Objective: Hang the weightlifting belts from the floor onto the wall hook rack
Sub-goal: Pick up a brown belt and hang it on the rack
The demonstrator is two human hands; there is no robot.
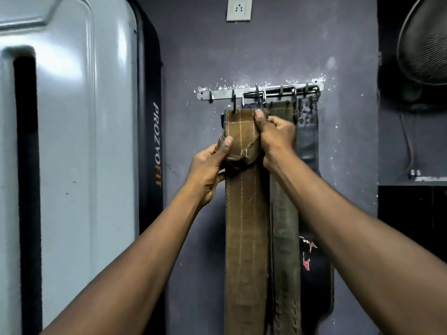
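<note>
A brown stitched weightlifting belt [245, 213] is pinched by the left hand [208, 165] and gripped by the right hand [275, 139]; it should be steadied on the wall hook rack [225, 95] (two belts beside it).

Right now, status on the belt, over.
Left hand pinches brown belt at its fold, right hand grips its top edge. Belt top at rack hook, seating unclear. Green belt and black belt crowd its right side.
</note>
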